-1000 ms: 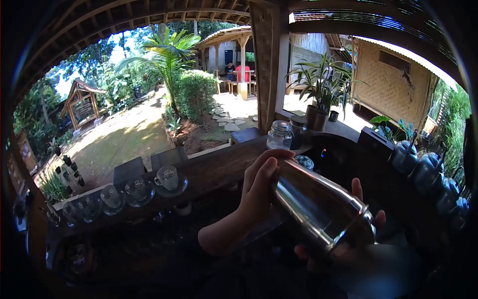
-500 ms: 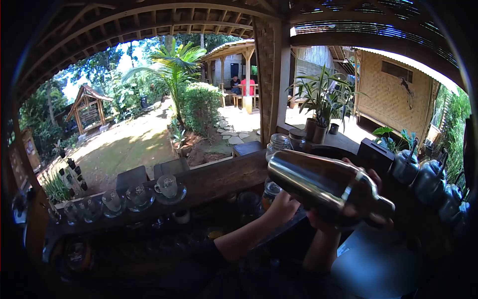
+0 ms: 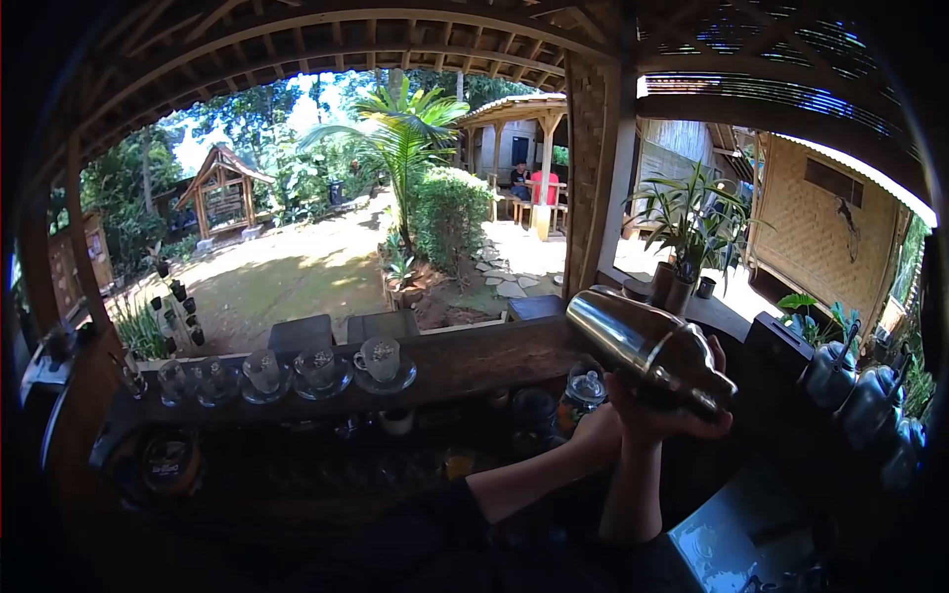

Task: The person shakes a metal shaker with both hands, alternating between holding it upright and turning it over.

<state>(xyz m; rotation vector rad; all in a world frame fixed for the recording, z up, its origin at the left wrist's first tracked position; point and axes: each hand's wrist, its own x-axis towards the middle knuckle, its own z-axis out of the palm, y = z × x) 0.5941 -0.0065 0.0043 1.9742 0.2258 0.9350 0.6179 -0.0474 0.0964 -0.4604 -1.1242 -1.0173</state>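
A shiny metal cocktail shaker [image 3: 643, 341] is held up, tilted, its broad base to the upper left and its narrow cap end to the lower right. My right hand [image 3: 660, 417] is closed around the underside and cap end. My left hand [image 3: 596, 435] is close below the shaker, against the right hand and wrist. Its fingers are hidden there, so whether they grip the shaker does not show. Just behind the left hand stands a lidded glass jar [image 3: 585, 387].
Several glass cups on saucers [image 3: 379, 364] line the wooden counter [image 3: 484, 358] ahead. Metal kettles [image 3: 828, 374] stand on the right beside a dark box [image 3: 781, 341]. A shiny metal surface [image 3: 736, 539] lies lower right. Potted plants [image 3: 682, 232] are beyond the counter; two people [image 3: 542, 186] sit far off.
The shaker has swung to a steeper tilt and its base now shows further right and farther away. Both hands moved with it. The whole view shifted, putting the scene lower and more to the right.
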